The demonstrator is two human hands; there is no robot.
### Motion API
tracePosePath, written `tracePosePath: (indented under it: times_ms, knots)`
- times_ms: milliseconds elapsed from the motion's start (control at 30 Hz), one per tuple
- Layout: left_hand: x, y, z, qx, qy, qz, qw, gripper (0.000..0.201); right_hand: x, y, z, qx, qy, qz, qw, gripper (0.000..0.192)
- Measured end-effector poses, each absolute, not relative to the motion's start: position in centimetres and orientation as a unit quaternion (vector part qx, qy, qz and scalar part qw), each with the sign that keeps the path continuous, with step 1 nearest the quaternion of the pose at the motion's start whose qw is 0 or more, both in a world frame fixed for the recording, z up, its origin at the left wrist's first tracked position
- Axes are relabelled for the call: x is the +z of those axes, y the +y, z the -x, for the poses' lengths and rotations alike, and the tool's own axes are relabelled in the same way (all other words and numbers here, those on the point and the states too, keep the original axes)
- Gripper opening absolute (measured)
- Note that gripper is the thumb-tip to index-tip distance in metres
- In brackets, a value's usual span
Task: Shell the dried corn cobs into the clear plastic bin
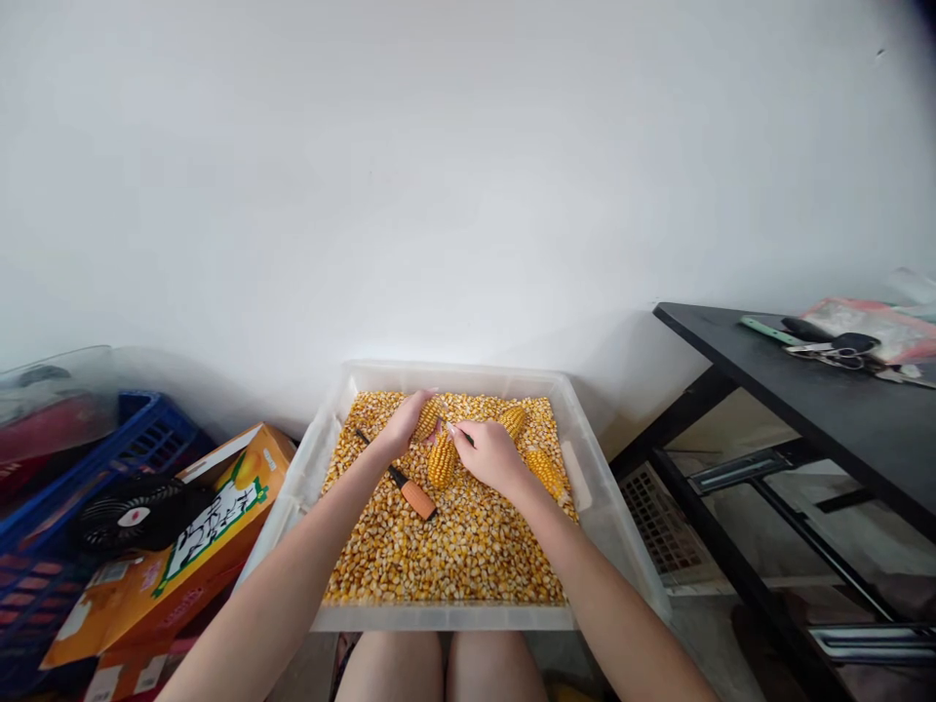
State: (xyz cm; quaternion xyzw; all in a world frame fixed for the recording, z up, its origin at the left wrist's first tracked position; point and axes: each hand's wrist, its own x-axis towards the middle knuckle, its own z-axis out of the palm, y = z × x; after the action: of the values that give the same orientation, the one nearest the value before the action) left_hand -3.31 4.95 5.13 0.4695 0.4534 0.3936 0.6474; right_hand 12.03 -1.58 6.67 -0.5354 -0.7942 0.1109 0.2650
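My left hand (405,425) is closed around an ear of corn (427,419) over the far half of a clear plastic bin (439,618). A small pinkish patch shows beside that ear. My right hand (488,452) has its fingers curled close by; whatever is pinched in them is hidden. Just below its fingertips is another ear of corn (442,462); I cannot tell whether they touch. Loose corn kernels (446,556) fill the bin. A tool with an orange handle (418,499) and black shaft lies on the kernels, partly behind my left forearm.
More ears of corn (542,470) lie at the bin's right side. Left of it are an orange carton (212,526), a black fan (132,515) and a blue crate (138,414). On the right, a black table (804,390) carries scissors (834,349). A white wall (468,195) stands behind.
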Motion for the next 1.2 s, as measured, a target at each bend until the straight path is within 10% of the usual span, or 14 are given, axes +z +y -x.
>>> tracePosePath:
  times_ms: [1200]
  knots:
    - [4.5,5.6,4.2,0.319,0.446,-0.761,0.346,0.030,4.8,0.2,-13.1,0.307,-0.796,0.448,0.267,0.035]
